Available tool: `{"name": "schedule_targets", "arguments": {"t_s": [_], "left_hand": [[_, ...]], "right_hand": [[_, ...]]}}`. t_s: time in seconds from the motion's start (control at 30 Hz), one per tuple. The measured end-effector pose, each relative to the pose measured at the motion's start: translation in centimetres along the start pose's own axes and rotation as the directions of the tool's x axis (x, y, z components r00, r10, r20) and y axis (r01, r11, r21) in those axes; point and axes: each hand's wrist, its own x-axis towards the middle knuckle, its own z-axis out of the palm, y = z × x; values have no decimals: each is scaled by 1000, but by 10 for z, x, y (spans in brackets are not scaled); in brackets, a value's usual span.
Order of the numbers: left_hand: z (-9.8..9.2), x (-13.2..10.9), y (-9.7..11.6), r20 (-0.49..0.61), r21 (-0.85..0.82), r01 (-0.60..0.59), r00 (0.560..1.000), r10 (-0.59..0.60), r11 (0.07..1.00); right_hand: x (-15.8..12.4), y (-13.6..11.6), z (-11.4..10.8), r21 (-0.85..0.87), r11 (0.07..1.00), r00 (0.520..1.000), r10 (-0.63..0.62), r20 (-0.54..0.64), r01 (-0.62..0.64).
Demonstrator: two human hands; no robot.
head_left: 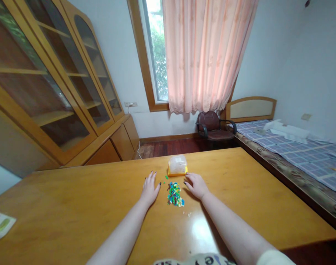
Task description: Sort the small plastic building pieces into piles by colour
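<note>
Pale walls and a pink curtain (209,55) fill the upper middle of the frame, with a glass-doored cabinet (101,127) at upper left and a bed (263,141) at right; below them spreads a glossy wooden table (74,206).

From my distant seat I see the heap of small coloured pieces (174,194) just below the frame's centre, between the hands. The left hand (150,189) lies spread with its thumb out, holding nothing that I can see. The right hand (195,184) is loosely bent, thumb apart from the fingers, apparently empty; its fingertips are at the near right corner of a clear box with a yellow base (177,166), and I can't tell whether they touch.

I judge the pieces very light, stiff and a bit slick, likely to skid on this polish. I'd pinch each by its edges with the fingertips. I'd take the thin-looking box by its yellow base, since the clear part could flex or crack.
</note>
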Motion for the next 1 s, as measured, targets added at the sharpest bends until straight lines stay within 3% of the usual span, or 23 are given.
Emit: {"name": "schedule_targets", "arguments": {"t_s": [0.07,0.13,0.3,0.37,0.47,0.7,1.0], "left_hand": [[-1,-18,-17,121,46,36,992,-42,998],[-3,-26,-21,169,57,-13,986,3,998],[4,-5,14,295,10,-220,933,207,976],[10,7,31,329,13,-237,919,219,972],[19,16,43,327,47,-216,926,189,975],[29,16,36,221,78,-77,974,58,994],[18,-8,37,353,51,-147,928,120,988]], "right_hand": [[0,0,0,-14,1000,1000,-4,-17,3],[1,-1,0,-35,999,999,25,-32,-27],[4,-1,-1,-55,997,998,56,22,-54],[4,-1,0,-59,997,997,51,56,-47],[6,-1,0,-73,996,993,55,105,-47],[11,-2,0,-104,989,980,117,159,-101],[11,0,3,-102,989,971,123,203,-104]]}}
